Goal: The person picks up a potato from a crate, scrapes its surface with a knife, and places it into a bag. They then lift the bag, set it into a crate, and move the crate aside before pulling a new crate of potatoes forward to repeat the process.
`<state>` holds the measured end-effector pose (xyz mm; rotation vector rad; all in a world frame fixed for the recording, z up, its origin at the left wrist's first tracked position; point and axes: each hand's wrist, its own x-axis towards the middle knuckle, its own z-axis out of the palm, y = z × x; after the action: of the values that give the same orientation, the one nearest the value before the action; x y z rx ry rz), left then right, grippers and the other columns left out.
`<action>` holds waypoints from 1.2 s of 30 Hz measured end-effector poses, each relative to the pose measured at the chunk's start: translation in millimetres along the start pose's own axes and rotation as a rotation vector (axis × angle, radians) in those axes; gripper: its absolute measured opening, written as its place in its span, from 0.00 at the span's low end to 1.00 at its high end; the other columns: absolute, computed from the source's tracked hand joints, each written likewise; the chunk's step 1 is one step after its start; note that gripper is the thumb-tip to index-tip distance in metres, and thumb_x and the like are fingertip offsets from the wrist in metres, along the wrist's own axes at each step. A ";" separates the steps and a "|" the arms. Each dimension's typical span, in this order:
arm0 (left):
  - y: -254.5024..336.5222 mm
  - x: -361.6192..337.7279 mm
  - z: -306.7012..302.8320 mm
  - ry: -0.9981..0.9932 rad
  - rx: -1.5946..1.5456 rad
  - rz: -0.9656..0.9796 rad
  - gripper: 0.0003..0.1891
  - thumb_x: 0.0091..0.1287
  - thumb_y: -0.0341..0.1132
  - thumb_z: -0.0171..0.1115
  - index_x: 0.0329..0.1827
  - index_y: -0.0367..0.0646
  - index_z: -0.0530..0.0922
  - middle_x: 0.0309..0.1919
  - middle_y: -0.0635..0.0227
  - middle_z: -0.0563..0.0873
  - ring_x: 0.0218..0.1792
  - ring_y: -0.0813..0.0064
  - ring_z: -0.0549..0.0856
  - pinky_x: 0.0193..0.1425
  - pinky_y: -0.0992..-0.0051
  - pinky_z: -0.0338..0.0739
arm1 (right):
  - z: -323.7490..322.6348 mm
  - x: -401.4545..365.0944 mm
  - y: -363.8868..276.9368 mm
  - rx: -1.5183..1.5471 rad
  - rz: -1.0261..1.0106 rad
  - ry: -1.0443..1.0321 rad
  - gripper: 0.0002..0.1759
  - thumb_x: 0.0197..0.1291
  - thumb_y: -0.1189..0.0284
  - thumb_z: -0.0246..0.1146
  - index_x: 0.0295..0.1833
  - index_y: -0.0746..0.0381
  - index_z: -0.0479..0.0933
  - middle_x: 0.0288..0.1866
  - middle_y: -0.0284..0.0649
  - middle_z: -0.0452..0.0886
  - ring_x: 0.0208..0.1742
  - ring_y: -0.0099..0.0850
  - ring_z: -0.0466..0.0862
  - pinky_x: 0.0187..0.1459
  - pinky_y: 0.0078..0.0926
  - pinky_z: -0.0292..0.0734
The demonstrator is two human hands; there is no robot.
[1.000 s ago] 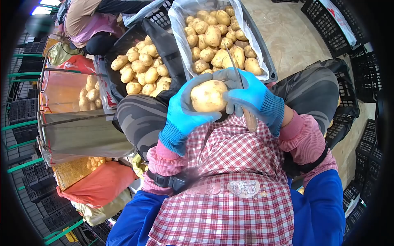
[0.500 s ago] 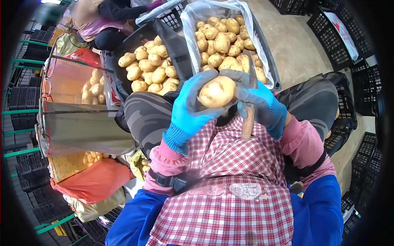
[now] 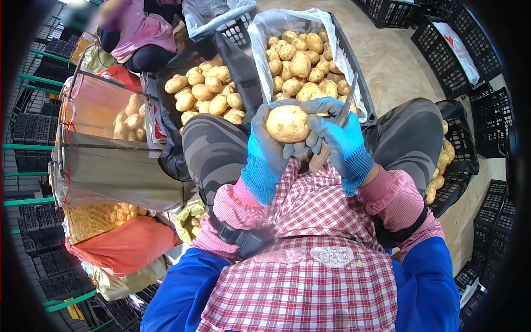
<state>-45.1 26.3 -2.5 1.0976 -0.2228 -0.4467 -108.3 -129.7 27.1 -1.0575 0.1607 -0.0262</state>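
I hold a large yellow potato [image 3: 287, 123] in front of my chest, above my lap. My left hand [image 3: 264, 145], in a blue and grey glove, cups it from the left and below. My right hand [image 3: 337, 134], gloved the same way, touches the potato's right side and grips a knife [image 3: 334, 134] with a wooden handle, its blade pointing up and away. Just beyond my hands sits a black crate [image 3: 360, 94] lined with clear plastic and full of potatoes.
A second black bin of potatoes [image 3: 206, 94] stands left of the lined crate. An orange mesh sack on a frame [image 3: 94, 105] holds potatoes at left. A crate with potatoes [image 3: 453, 166] is at my right knee. Empty black crates [image 3: 442, 39] line the right. Another person [image 3: 138, 33] crouches at top left.
My hands and the potato have drawn slightly closer to my chest. The knife has tilted, its blade now pointing up to the right. The view has shifted a little.
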 end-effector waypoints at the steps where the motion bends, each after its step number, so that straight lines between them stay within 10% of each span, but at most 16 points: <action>1: -2.8 1.3 -0.3 -0.013 -0.147 -0.043 0.17 0.77 0.39 0.51 0.59 0.35 0.74 0.48 0.59 0.85 0.48 0.71 0.87 0.51 0.75 0.84 | 1.5 -2.8 -2.7 0.017 0.009 0.004 0.18 0.66 0.74 0.65 0.57 0.72 0.73 0.32 0.41 0.83 0.28 0.25 0.86 0.30 0.18 0.81; 3: -3.1 1.9 -2.8 -0.093 -0.480 -0.187 0.17 0.79 0.40 0.46 0.59 0.35 0.73 0.48 0.59 0.85 0.49 0.68 0.87 0.53 0.72 0.84 | 6.6 -10.9 -9.0 0.051 0.027 0.013 0.18 0.67 0.73 0.64 0.57 0.72 0.73 0.29 0.40 0.81 0.28 0.26 0.86 0.30 0.18 0.81; 8: -15.4 -13.2 8.2 -0.112 0.117 0.159 0.23 0.73 0.41 0.58 0.63 0.35 0.68 0.51 0.56 0.83 0.52 0.62 0.85 0.57 0.64 0.83 | 3.9 -27.6 -9.2 0.169 -0.029 -0.041 0.20 0.65 0.74 0.66 0.58 0.71 0.73 0.33 0.40 0.81 0.33 0.30 0.87 0.32 0.21 0.83; 10: -2.0 -9.3 15.6 -0.214 -0.681 -0.241 0.29 0.66 0.37 0.68 0.65 0.34 0.66 0.53 0.55 0.82 0.53 0.63 0.85 0.59 0.64 0.82 | 7.1 -34.5 -7.5 0.112 -0.120 -0.015 0.23 0.61 0.76 0.69 0.60 0.70 0.73 0.41 0.42 0.81 0.43 0.32 0.87 0.34 0.22 0.84; 14: -19.5 -29.9 27.3 0.030 0.782 0.670 0.39 0.58 0.35 0.77 0.68 0.33 0.62 0.58 0.50 0.79 0.57 0.61 0.83 0.62 0.63 0.80 | 9.4 -37.5 1.0 -0.295 -0.458 0.076 0.31 0.51 0.79 0.74 0.63 0.67 0.73 0.59 0.43 0.76 0.61 0.32 0.79 0.37 0.22 0.85; 21: 20.7 -16.2 62.2 -0.281 -0.228 0.163 0.37 0.73 0.48 0.62 0.74 0.34 0.57 0.66 0.51 0.73 0.65 0.60 0.77 0.70 0.60 0.72 | -23.5 -42.7 -36.1 0.091 -0.190 -0.067 0.28 0.62 0.72 0.62 0.68 0.67 0.70 0.56 0.43 0.82 0.43 0.22 0.84 0.39 0.15 0.79; 29: 29.2 2.6 86.2 -0.274 0.205 0.240 0.44 0.57 0.45 0.78 0.73 0.34 0.65 0.72 0.54 0.69 0.72 0.61 0.70 0.73 0.62 0.69 | -47.3 -36.5 -24.7 0.254 -0.168 -0.055 0.40 0.68 0.54 0.63 0.78 0.59 0.59 0.49 0.39 0.84 0.25 0.19 0.80 0.26 0.13 0.71; 36: 13.5 25.0 106.0 -0.289 0.391 0.288 0.35 0.62 0.37 0.72 0.70 0.32 0.70 0.69 0.58 0.74 0.71 0.66 0.72 0.72 0.63 0.70 | -69.0 -28.8 -29.2 0.451 -0.142 0.017 0.36 0.66 0.61 0.67 0.75 0.60 0.64 0.44 0.40 0.85 0.24 0.19 0.78 0.25 0.14 0.70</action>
<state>-61.0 -65.4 55.7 1.3551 -0.7375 -0.3066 -145.1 -200.9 22.8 -0.6168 0.0881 -0.1914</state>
